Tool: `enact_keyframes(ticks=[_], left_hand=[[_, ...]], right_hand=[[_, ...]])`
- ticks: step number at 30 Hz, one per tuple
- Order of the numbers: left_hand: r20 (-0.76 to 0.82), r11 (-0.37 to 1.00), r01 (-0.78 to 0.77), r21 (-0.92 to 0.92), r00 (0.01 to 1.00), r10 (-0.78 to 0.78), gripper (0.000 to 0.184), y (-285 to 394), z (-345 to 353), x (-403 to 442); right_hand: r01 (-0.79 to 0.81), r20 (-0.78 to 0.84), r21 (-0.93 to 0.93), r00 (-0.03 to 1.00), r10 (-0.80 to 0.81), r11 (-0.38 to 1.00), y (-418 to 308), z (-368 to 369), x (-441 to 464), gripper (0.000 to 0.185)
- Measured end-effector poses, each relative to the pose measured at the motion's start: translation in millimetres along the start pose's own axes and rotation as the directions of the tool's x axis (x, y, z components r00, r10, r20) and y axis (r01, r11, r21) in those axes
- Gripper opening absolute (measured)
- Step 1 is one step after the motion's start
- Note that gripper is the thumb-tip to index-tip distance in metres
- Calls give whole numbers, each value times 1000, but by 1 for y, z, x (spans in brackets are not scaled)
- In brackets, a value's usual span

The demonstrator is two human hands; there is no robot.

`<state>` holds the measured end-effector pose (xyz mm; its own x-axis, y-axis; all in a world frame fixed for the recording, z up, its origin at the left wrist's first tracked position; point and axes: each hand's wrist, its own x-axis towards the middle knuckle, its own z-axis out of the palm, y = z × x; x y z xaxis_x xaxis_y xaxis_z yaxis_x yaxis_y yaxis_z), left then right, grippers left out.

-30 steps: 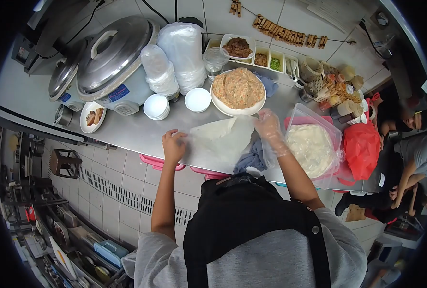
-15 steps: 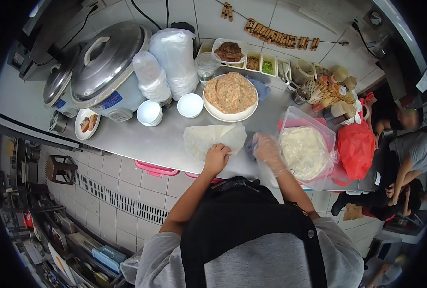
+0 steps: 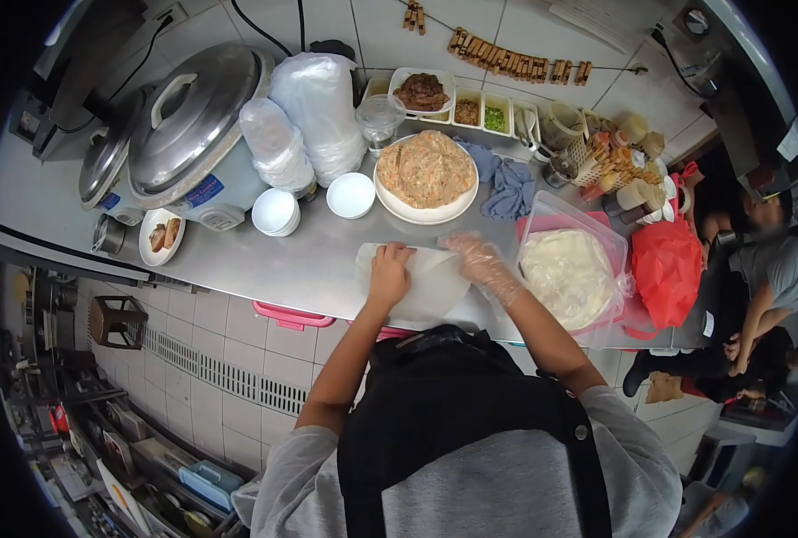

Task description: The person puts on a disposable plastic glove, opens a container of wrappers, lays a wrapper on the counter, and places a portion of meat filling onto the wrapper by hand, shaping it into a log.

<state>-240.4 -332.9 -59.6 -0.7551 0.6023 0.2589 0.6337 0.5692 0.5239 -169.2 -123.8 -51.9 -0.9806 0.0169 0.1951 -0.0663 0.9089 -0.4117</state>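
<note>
A thin, pale, translucent wrapper sheet (image 3: 435, 289) lies on the steel counter in front of me. My left hand (image 3: 390, 273) is bare, its fingers closed at the sheet's upper left edge. At the upper right corner, my right hand (image 3: 484, 262), in a clear plastic glove, has its fingertips pinched together on the edge. Just beyond is a plate (image 3: 417, 217) heaped with an orange-flecked minced filling (image 3: 426, 169). To the right, a plastic tub (image 3: 609, 262) holds a stack of pale round wrappers (image 3: 564, 273).
Blue cloths (image 3: 509, 188) lie right of the filling plate. White bowls (image 3: 276, 213), bagged cups (image 3: 316, 117) and large lidded cookers (image 3: 197, 130) stand left. Seasoning containers (image 3: 496, 115) line the wall. A red bag (image 3: 666, 273) sits far right, with people (image 3: 767, 278) beyond.
The sheet's right part has swung down toward me. My left hand has shifted left and up; my right hand has moved up from a bluish patch to the sheet's corner. More blue cloth shows beside the plate.
</note>
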Motion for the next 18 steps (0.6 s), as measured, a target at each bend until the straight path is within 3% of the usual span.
enact_keyframes(ticks=[4,6,7,9,10,11,12,13,15,16,17,18], left_hand=[[93,986,-153,-69,983,159,27,-32,-4,11],[124,977,-186,-105,972,198,24,-36,-9,13],[69,967,-239,-87,967,245,17,-32,-16,16],[12,955,-290,-69,957,291,12,-28,-22,22],[173,899,0,-439,981,85,9,-32,-20,25],[391,655,325,-682,919,-49,13,-35,-17,29],[392,653,328,-683,919,-51,13,-36,-14,37],[372,631,336,-699,925,-82,18,-36,-9,45],[353,610,344,-713,929,-112,24,-35,5,46],[387,713,372,-594,909,-152,23,-38,16,46],[413,798,390,-460,889,-196,26,-42,26,46],[410,798,386,-464,891,-193,26,-39,23,49]], right_hand=[[35,-33,-6,999,-35,999,-7,9,4,22],[-212,251,149,953,170,966,-9,2,8,20],[-211,250,147,953,170,966,-12,-9,9,20],[-259,349,452,932,97,854,-13,-34,6,18],[-260,351,450,931,98,854,-10,-42,4,18],[-327,381,578,919,107,748,-7,-50,3,20],[-386,412,685,905,109,618,-3,-55,1,22],[-392,418,684,902,110,615,4,-50,-3,22],[-473,331,712,878,347,518,23,-31,-7,28],[-557,399,648,829,391,519,33,-24,-5,41],[-555,396,648,830,392,521,40,-17,-8,41],[-599,368,487,801,473,635,37,-20,-6,45]])
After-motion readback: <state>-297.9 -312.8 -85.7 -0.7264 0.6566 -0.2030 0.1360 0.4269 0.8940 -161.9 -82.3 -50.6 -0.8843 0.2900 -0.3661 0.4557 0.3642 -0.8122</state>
